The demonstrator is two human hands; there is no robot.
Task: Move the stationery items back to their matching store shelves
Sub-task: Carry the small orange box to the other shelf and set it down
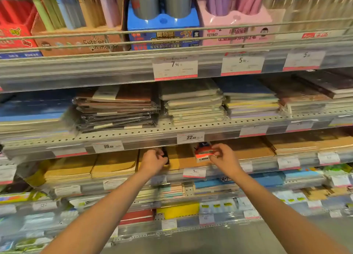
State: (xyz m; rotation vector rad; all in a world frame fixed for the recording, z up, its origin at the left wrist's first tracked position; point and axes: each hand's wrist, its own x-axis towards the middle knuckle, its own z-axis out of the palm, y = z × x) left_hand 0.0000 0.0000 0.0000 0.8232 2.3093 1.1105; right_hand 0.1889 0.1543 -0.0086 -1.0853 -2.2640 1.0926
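Shelf tags (175, 67) read 7.90, 5.90, 22; box (99, 43) "Cute pet".

A small red-and-white packet (204, 152) with a dark top sits tilted at the front of the shelf of tan kraft notebooks (248, 148), pinched at its right edge. Left of it, a slim black item (165, 155) stands nearly upright over the same shelf.

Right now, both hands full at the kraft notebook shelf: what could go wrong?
1. The right hand pinches the small orange-and-white pack only at its edge; it might slip onto the kraft notebooks.
2. The left hand mostly hides its dark item, so its grip is unclear.
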